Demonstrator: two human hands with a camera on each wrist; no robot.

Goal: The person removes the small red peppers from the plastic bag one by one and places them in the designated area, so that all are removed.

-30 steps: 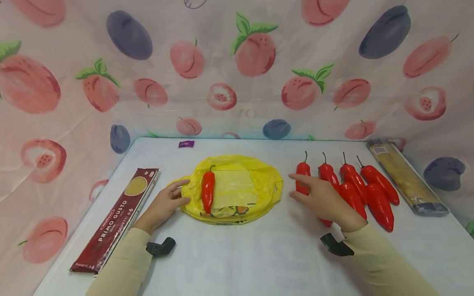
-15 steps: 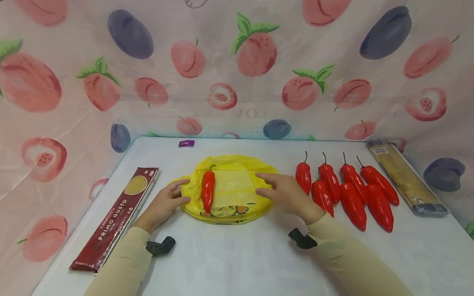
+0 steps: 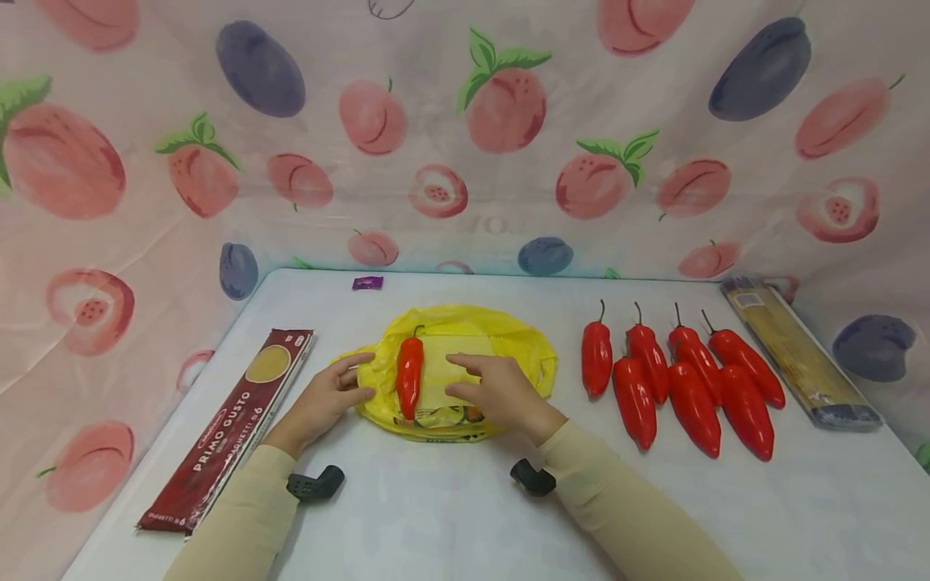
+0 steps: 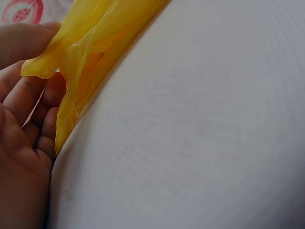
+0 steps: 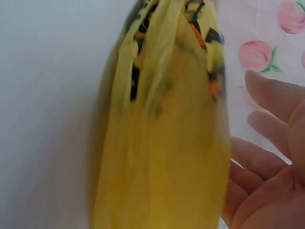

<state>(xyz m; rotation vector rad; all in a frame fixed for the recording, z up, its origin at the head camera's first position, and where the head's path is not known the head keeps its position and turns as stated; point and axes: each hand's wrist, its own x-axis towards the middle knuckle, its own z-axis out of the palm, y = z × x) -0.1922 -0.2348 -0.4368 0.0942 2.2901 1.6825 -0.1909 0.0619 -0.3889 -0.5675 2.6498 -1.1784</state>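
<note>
A yellow plastic bag lies spread on the white table, with one red chili pepper on its left part. At the bag's left edge my left hand holds the plastic between thumb and fingers; the left wrist view shows the yellow film between them. My right hand is over the right half of the bag, to the right of the pepper. Its fingers are spread and hold nothing. In the right wrist view the fingers stand beside the crumpled bag.
Several more red chili peppers lie in two rows on the right. A clear pack of spaghetti is at the far right, and a dark red spaghetti pack at the left. A small purple wrapper sits near the back edge.
My right hand has moved left, from over the row of chili peppers to over the yellow bag. The left hand has stayed at the bag's left edge.
</note>
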